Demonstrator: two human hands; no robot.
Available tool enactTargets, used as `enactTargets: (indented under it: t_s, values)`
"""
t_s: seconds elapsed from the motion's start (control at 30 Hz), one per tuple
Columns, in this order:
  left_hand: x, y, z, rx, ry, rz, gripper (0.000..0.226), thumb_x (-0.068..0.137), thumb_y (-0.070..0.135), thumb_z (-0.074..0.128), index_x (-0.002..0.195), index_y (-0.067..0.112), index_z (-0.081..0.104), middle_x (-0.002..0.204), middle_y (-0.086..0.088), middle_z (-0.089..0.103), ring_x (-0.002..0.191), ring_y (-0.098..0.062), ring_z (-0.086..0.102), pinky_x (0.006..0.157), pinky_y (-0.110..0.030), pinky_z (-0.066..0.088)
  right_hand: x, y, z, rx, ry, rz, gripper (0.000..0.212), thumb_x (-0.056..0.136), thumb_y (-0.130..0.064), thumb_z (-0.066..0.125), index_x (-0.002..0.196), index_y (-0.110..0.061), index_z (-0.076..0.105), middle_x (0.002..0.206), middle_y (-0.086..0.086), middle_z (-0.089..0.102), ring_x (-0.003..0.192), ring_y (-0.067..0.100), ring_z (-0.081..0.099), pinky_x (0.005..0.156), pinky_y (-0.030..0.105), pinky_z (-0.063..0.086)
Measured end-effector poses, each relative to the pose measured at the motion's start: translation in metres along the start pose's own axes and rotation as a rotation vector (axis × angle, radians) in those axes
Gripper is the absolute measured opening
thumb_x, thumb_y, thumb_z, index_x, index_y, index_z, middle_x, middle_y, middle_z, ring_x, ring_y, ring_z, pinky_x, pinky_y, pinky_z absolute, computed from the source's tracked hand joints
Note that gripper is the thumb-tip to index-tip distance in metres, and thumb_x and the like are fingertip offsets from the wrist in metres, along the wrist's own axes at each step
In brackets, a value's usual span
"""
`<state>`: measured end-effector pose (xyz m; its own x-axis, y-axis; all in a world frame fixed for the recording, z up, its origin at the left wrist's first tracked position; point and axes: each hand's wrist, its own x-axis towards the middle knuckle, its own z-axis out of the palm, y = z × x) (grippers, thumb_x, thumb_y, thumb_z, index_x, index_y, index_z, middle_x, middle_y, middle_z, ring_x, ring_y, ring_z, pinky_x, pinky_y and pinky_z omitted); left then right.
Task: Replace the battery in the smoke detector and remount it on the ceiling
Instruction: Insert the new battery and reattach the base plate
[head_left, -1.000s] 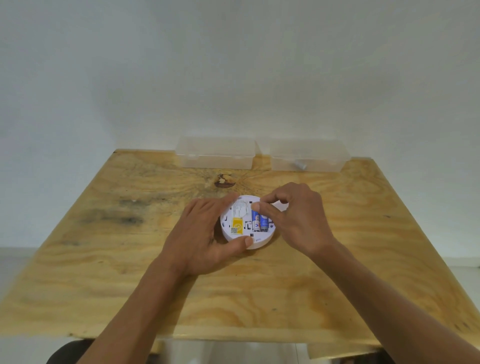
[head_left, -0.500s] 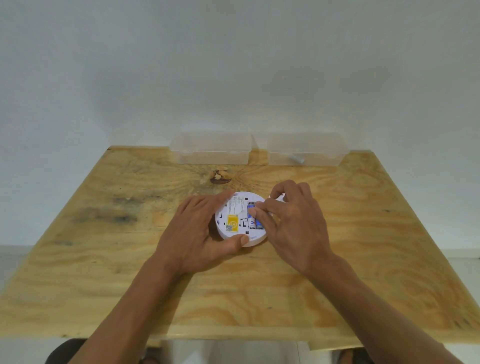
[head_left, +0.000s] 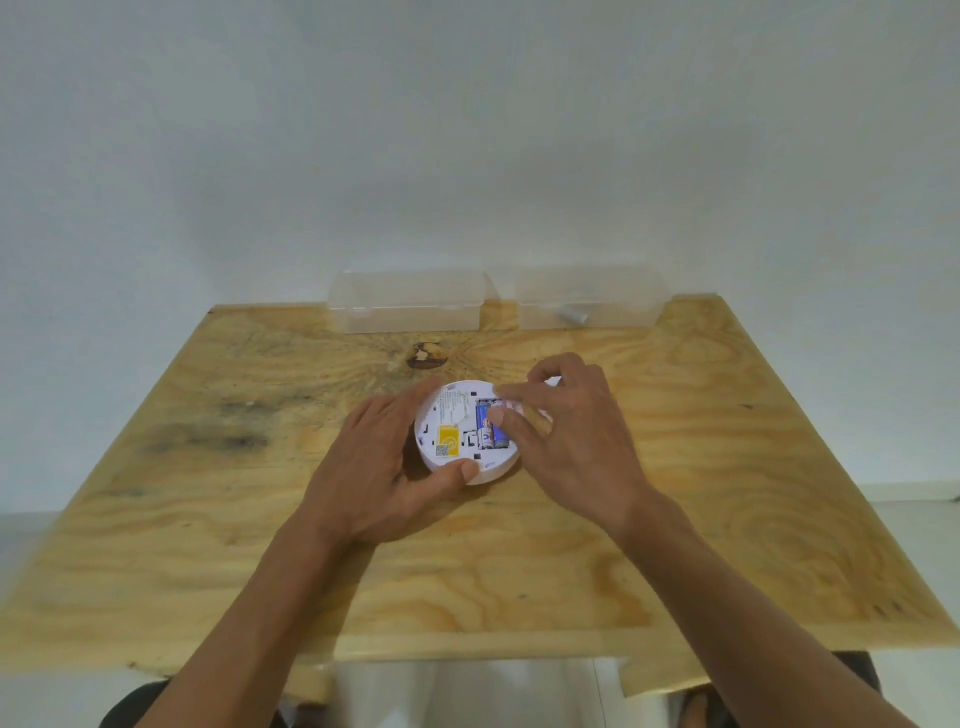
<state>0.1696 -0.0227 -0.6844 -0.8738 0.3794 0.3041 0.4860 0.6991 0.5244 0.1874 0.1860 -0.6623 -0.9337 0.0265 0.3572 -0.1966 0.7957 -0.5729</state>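
Observation:
A round white smoke detector (head_left: 453, 415) lies back side up in the middle of the wooden table (head_left: 727, 493), showing a yellow label and an open battery bay. Two blue batteries (head_left: 486, 426) sit side by side in that bay. My left hand (head_left: 379, 467) grips the detector's left and near rim, thumb along the front edge. My right hand (head_left: 576, 441) reaches in from the right, its thumb and index finger pinching the right-hand battery at its far end. The detector's right edge is hidden under that hand.
Two clear plastic boxes stand along the table's far edge: the left box (head_left: 405, 301) and the right box (head_left: 592, 301), which holds a small grey item (head_left: 571, 314). A dark knot (head_left: 427, 357) marks the wood behind the detector. A white wall rises behind.
My right hand's fingertips have shifted over the batteries toward the far end of the bay. My left hand keeps its grip on the detector. The camera view has tilted slightly.

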Motion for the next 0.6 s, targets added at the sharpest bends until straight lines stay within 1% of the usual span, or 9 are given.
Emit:
enactTargets:
  t_s: [0.07, 0.13, 0.2, 0.27, 0.33, 0.37, 0.43, 0.5, 0.6]
  values:
    - [0.0, 0.0, -0.002, -0.02, -0.009, -0.006, 0.076, 0.077, 0.072, 0.056, 0.141, 0.031, 0.047, 0.126, 0.022, 0.057, 0.112, -0.006, 0.054, 0.1, -0.033, 0.041, 0.005, 0.005, -0.007, 0.112, 0.046, 0.091, 0.031, 0.089, -0.04, 0.064, 0.118, -0.029, 0.07, 0.116, -0.004, 0.056, 0.111, 0.017, 0.051, 0.09, 0.034, 0.046]
    - [0.0, 0.001, -0.003, -0.029, -0.011, -0.005, 0.074, 0.076, 0.073, 0.058, 0.139, 0.034, 0.047, 0.123, 0.023, 0.059, 0.11, -0.006, 0.056, 0.1, -0.035, 0.043, 0.009, 0.012, -0.013, 0.127, 0.09, 0.21, 0.034, 0.09, -0.037, 0.063, 0.122, -0.025, 0.066, 0.121, 0.0, 0.058, 0.116, 0.021, 0.054, 0.094, 0.035, 0.047]
    - [-0.001, 0.001, -0.003, -0.021, -0.002, 0.009, 0.074, 0.076, 0.074, 0.059, 0.138, 0.036, 0.047, 0.122, 0.026, 0.058, 0.109, -0.004, 0.055, 0.099, -0.032, 0.042, 0.012, 0.02, -0.016, 0.038, 0.043, 0.312, 0.042, 0.091, -0.039, 0.062, 0.128, -0.021, 0.06, 0.128, 0.005, 0.057, 0.122, 0.025, 0.05, 0.097, 0.034, 0.043]
    - [-0.001, 0.002, -0.003, -0.012, 0.015, 0.027, 0.072, 0.076, 0.074, 0.059, 0.137, 0.038, 0.047, 0.121, 0.035, 0.052, 0.109, 0.006, 0.051, 0.099, -0.023, 0.038, 0.014, 0.025, -0.017, -0.075, -0.053, 0.388, 0.055, 0.088, -0.048, 0.061, 0.132, -0.016, 0.055, 0.132, 0.009, 0.054, 0.127, 0.027, 0.044, 0.098, 0.037, 0.039]
    - [-0.001, 0.004, -0.004, -0.01, 0.037, 0.046, 0.07, 0.076, 0.072, 0.058, 0.137, 0.04, 0.046, 0.119, 0.045, 0.043, 0.108, 0.022, 0.042, 0.098, -0.011, 0.029, 0.014, 0.026, -0.015, -0.17, -0.116, 0.422, 0.065, 0.085, -0.057, 0.06, 0.132, -0.013, 0.054, 0.133, 0.01, 0.052, 0.128, 0.029, 0.041, 0.098, 0.041, 0.04]
    - [-0.001, 0.004, -0.004, -0.008, 0.042, 0.052, 0.07, 0.077, 0.071, 0.058, 0.138, 0.039, 0.046, 0.118, 0.047, 0.04, 0.107, 0.026, 0.039, 0.097, -0.009, 0.026, 0.014, 0.026, -0.013, -0.202, -0.128, 0.427, 0.067, 0.084, -0.06, 0.06, 0.131, -0.013, 0.054, 0.132, 0.009, 0.051, 0.127, 0.029, 0.04, 0.098, 0.043, 0.041]
    - [-0.001, 0.004, -0.003, -0.005, 0.039, 0.055, 0.071, 0.078, 0.071, 0.058, 0.14, 0.038, 0.045, 0.117, 0.048, 0.039, 0.106, 0.027, 0.038, 0.097, -0.009, 0.025, 0.015, 0.026, -0.011, -0.238, -0.134, 0.433, 0.067, 0.082, -0.062, 0.06, 0.129, -0.015, 0.055, 0.131, 0.007, 0.048, 0.126, 0.029, 0.038, 0.097, 0.043, 0.04]
    - [-0.001, 0.003, -0.003, -0.005, 0.04, 0.049, 0.071, 0.078, 0.071, 0.057, 0.14, 0.038, 0.045, 0.117, 0.047, 0.039, 0.105, 0.024, 0.038, 0.098, -0.01, 0.025, 0.018, 0.024, -0.009, -0.25, -0.141, 0.44, 0.063, 0.083, -0.06, 0.062, 0.127, -0.016, 0.056, 0.131, 0.006, 0.046, 0.125, 0.029, 0.037, 0.097, 0.043, 0.038]
    - [-0.001, 0.003, -0.004, -0.008, 0.039, 0.042, 0.067, 0.078, 0.07, 0.057, 0.137, 0.045, 0.04, 0.116, 0.048, 0.04, 0.107, 0.027, 0.038, 0.098, -0.013, 0.028, 0.022, 0.025, -0.009, -0.223, -0.153, 0.455, 0.061, 0.082, -0.056, 0.066, 0.128, -0.018, 0.055, 0.132, 0.005, 0.045, 0.126, 0.029, 0.037, 0.097, 0.043, 0.035]
